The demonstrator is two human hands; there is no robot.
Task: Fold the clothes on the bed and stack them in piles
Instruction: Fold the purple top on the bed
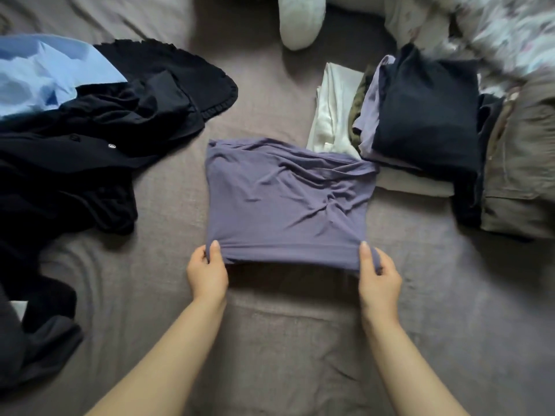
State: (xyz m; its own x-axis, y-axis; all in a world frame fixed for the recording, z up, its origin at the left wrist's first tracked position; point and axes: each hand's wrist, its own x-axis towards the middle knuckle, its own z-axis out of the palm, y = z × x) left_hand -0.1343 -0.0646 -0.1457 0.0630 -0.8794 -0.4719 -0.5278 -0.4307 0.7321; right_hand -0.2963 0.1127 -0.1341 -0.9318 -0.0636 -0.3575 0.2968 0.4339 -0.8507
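Fingers (215,246) of the left hand (207,273) pinch the near-left corner of a purple top (288,199), thumb on the cloth; the right hand (379,276) pinches the near-right corner the same way, lifting the near edge clear of the bed (300,340) while the far part lies on the sheet. The top sits mid-bed, part-folded and creased, its far-right corner touching the folded pile (426,121) to the right. A second, khaki pile (522,175) stands just beyond, and an unfolded black heap (90,139) with a blue shirt (45,76) waits well apart on the left. The likely risk: the thin cloth is wrinkled, so folding now may lock in creases and skew the edges. A pull toward the right could drag on the pile and topple its leaning upper layers.
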